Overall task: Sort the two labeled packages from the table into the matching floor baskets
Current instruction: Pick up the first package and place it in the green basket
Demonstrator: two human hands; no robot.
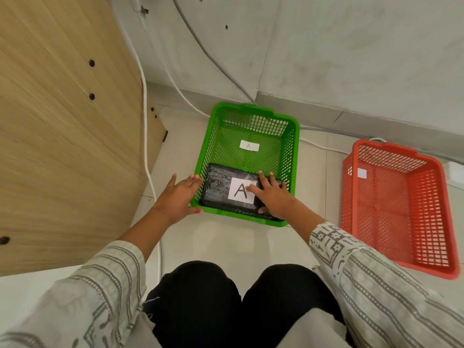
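A black wrapped package point(221, 189) with a white label marked A lies inside the green floor basket point(295, 136), at its near end. A small white tag marked A sits on the basket's floor further back. My right hand point(273, 197) rests on the package's right end, fingers curled over its edge and thumb on the label. My left hand point(179, 197) is outside the basket at its near-left corner, fingers spread and touching the rim. The red basket point(376, 149) stands to the right with a small white tag on its wall. No second package is in view.
A wooden panel point(62, 134) rises at the left. White cables point(148, 156) run down beside it and along the tiled floor behind the baskets. A grey wall is at the back. My knees in black trousers fill the lower middle.
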